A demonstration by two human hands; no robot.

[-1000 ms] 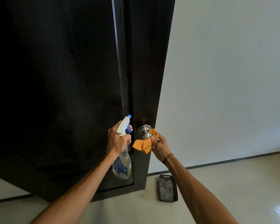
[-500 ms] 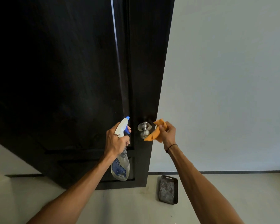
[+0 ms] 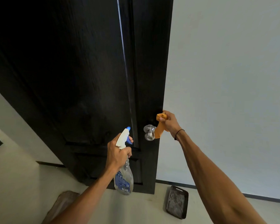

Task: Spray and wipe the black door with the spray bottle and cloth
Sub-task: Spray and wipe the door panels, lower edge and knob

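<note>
The tall black door [image 3: 81, 75] fills the upper left, with a silver round knob [image 3: 149, 132] near its right edge. My left hand [image 3: 118, 152] grips a clear spray bottle [image 3: 124, 177] with a white and blue trigger head, its nozzle pointing at the door just left of the knob. My right hand [image 3: 169, 122] holds a crumpled orange cloth [image 3: 160, 125] against the door's right edge, just above and right of the knob. Part of the cloth hangs down beside the knob.
A white wall [image 3: 225, 86] stands right of the door. On the pale floor by the door's foot lies a dark rectangular tray [image 3: 176, 202]. A brownish shape [image 3: 61, 204] sits at the lower left of the floor.
My right hand has carried the cloth from below the knob up to the door's edge above it. My left hand with the bottle has stayed almost still.
</note>
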